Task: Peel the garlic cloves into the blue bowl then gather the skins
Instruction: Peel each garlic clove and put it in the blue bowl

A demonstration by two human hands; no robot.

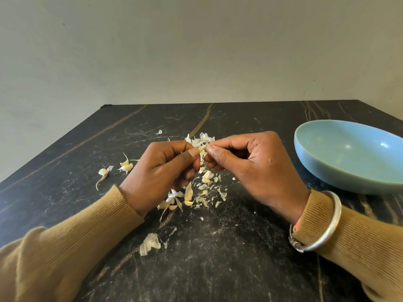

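Your left hand (161, 171) pinches the garlic clove (201, 148) above the table (218, 253); your right hand (250, 168) nips its papery skin. The blue bowl (327, 171) sits at three o'clock. The clove is likely light and slippery, so hold its body firmly.

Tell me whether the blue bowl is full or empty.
Empty where visible: the blue bowl shows only bare glaze inside; its right side is cropped.

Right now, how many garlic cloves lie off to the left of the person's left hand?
3. Two touching cloves lie beside the left hand; a long-tailed clove lies farther left. More may hide among the skins under the hands.
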